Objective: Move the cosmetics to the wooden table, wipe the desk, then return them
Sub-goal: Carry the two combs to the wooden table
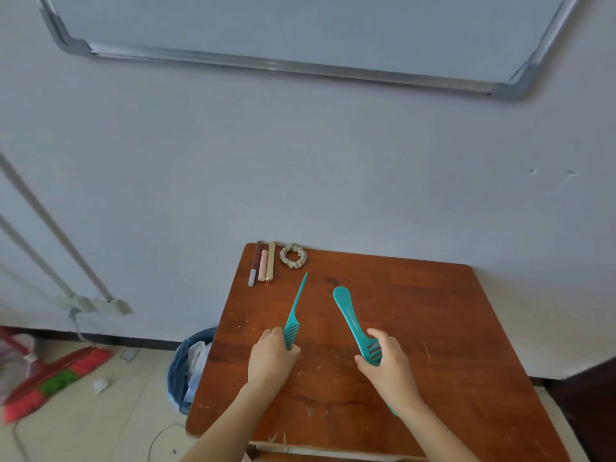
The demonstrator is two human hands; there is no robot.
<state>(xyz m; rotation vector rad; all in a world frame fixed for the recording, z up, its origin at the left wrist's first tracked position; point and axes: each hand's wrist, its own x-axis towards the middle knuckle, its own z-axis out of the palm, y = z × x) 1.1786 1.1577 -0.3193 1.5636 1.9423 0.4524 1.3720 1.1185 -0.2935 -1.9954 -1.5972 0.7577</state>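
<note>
On the wooden table [433, 328] my left hand [271, 356] grips the toothed end of a teal tail comb [296, 305], its thin pointed tail aimed away toward the wall. My right hand [386, 361] grips the toothed end of a teal wide-tooth comb [346, 315], its rounded handle pointing up and left. At the table's far left corner lie a dark brown pencil [254, 263], a pink tube [263, 265] and a gold tube [270, 263] side by side. Beside them rests a beige scrunchie [293, 256].
A blue waste bin [186, 368] with crumpled paper stands on the floor left of the table. A red and green broom [56, 378] lies at far left. The table stands against a white wall under a whiteboard [300, 31]. Dark furniture [586, 395] sits at the right edge.
</note>
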